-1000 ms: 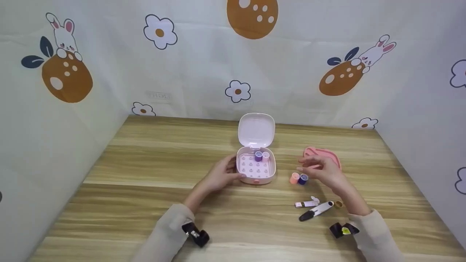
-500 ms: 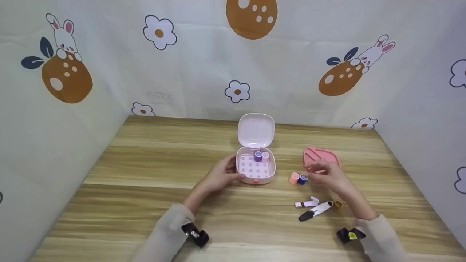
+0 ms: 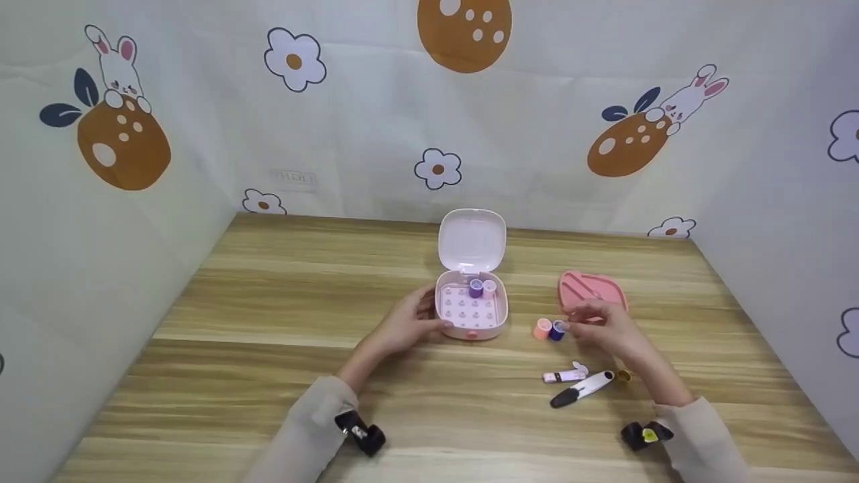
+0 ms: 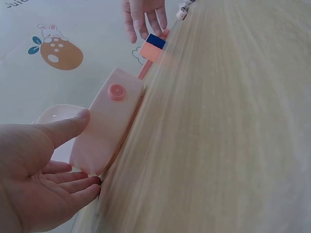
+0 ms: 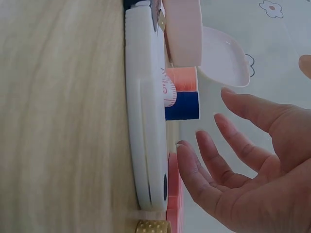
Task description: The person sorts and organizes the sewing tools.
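Note:
A pale pink sewing box (image 3: 471,322) stands with its lid (image 3: 472,240) raised. Rows of small pegs line its floor, and a purple thread spool (image 3: 476,288) and a pale pink spool (image 3: 490,289) stand at the back. My left hand (image 3: 407,320) rests at the box's left front corner, its thumb straight against the front face (image 4: 109,116) and its fingers along the side. My right hand (image 3: 607,329) hovers, fingers loosely bent and apart, right beside a navy thread spool (image 5: 182,106). An orange spool (image 5: 183,78) touches the navy one. Nothing shows between the right fingers.
A coral pink tray (image 3: 594,288) lies behind my right hand. Nearer me are a white tool with a black end (image 3: 582,389), a small pinkish strip, apparently a measuring tape (image 3: 565,376), and a gold thimble (image 3: 623,377). Patterned cloth walls (image 3: 349,154) surround the wooden table (image 3: 322,268).
My right hand has come down and toward me, from over the coral tray to beside the navy spool. My left hand and the box have stayed put.

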Demonstrator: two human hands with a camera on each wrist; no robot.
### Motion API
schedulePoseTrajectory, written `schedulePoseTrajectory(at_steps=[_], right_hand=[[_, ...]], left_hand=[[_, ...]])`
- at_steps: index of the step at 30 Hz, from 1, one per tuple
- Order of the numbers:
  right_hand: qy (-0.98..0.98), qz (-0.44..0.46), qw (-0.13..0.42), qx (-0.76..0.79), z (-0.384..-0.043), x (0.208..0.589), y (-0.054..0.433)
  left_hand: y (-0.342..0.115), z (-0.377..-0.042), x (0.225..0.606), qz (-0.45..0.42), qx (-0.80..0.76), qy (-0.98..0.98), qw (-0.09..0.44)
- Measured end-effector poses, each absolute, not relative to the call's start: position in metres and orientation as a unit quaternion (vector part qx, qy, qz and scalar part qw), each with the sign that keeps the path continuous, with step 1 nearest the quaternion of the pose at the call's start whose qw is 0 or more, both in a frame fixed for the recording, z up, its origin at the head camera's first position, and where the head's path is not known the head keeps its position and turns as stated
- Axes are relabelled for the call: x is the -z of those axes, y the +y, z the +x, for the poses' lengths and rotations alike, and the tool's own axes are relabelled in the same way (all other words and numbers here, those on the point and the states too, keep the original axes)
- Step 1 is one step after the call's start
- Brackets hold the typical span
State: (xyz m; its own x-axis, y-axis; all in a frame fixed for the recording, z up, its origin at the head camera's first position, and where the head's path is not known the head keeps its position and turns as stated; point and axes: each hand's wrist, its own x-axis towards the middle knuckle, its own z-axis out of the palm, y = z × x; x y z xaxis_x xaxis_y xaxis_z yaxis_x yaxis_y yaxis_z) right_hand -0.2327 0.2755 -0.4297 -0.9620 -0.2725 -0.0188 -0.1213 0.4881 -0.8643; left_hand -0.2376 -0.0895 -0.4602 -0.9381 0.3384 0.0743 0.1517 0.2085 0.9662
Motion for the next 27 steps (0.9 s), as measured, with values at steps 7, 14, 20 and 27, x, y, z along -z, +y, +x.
schedulePoseTrajectory(at_steps=[7,14,20,27], right_hand=[[0.843,-0.119,0.089,0.517,-0.2345,0.4355,0.2767],[0.836,-0.112,0.105,0.527,-0.2364,0.4398,0.2792],[0.847,-0.112,0.102,0.509,-0.2356,0.4397,0.2782],[0.85,-0.114,0.091,0.506,-0.2343,0.439,0.2765]], left_hand=[[-0.0899,-0.2371,0.46,0.162,-0.607,0.774,0.073],[-0.0902,-0.237,0.4613,0.162,-0.605,0.776,0.072],[-0.0902,-0.2369,0.4614,0.161,-0.608,0.774,0.073],[-0.0894,-0.236,0.4599,0.155,-0.608,0.775,0.076]])
